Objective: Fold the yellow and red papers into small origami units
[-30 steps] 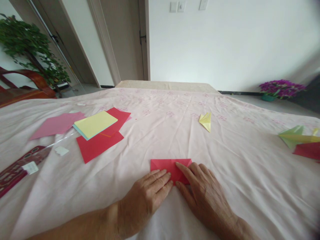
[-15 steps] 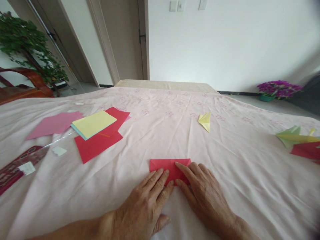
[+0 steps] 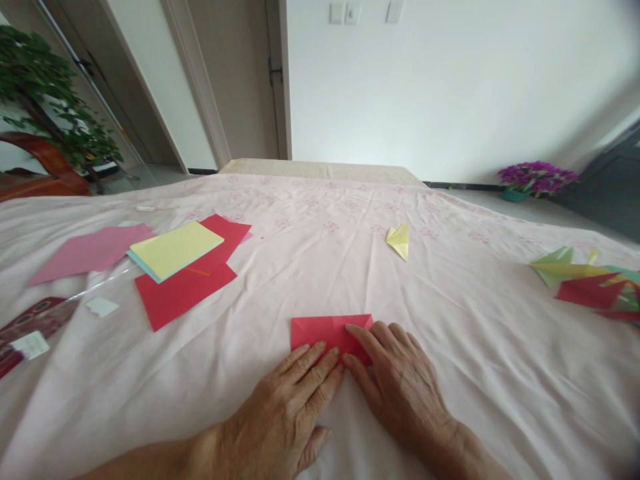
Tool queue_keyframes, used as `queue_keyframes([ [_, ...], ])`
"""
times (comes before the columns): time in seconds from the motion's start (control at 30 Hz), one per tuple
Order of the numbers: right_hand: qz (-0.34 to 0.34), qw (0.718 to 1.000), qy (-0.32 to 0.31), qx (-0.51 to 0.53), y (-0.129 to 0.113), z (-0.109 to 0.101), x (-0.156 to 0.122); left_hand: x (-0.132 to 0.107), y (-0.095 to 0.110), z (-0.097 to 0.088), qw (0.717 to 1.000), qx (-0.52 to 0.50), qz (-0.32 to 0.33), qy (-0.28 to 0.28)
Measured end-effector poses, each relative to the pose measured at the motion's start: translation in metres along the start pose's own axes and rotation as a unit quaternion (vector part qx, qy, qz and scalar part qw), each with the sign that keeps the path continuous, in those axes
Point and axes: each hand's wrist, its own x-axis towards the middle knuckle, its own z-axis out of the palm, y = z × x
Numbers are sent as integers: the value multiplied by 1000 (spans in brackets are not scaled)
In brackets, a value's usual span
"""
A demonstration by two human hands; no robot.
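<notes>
A small folded red paper (image 3: 325, 331) lies on the pink cloth (image 3: 320, 267) in front of me. My left hand (image 3: 287, 413) rests flat on the cloth, fingers stretched out, with their tips on the paper's near edge. My right hand (image 3: 400, 390) lies flat beside it, index finger pressing on the paper's right part. Both hands are open and pressing down, and neither grips the paper.
Flat sheets lie at the left: a yellow one (image 3: 175, 249) on red sheets (image 3: 183, 293) and a pink sheet (image 3: 85, 252). A folded yellow piece (image 3: 399, 240) sits mid-table. Folded green and red pieces (image 3: 585, 283) lie at the right edge. A dark red packet (image 3: 25, 327) is at far left.
The view has shifted a little, so everything sits slightly further left. My left hand has moved forward onto the paper's near edge. The right hand stays on the paper.
</notes>
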Motion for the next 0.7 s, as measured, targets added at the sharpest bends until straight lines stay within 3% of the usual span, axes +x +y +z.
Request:
queue_keyframes([
  [0.47, 47, 998, 18, -50, 3, -1, -3, -8, 4, -3, 1000, -12, 21, -12],
  [0.7, 59, 995, 34, -71, 22, 0, -11, -42, -4, -13, 998, -55, 3, -14],
])
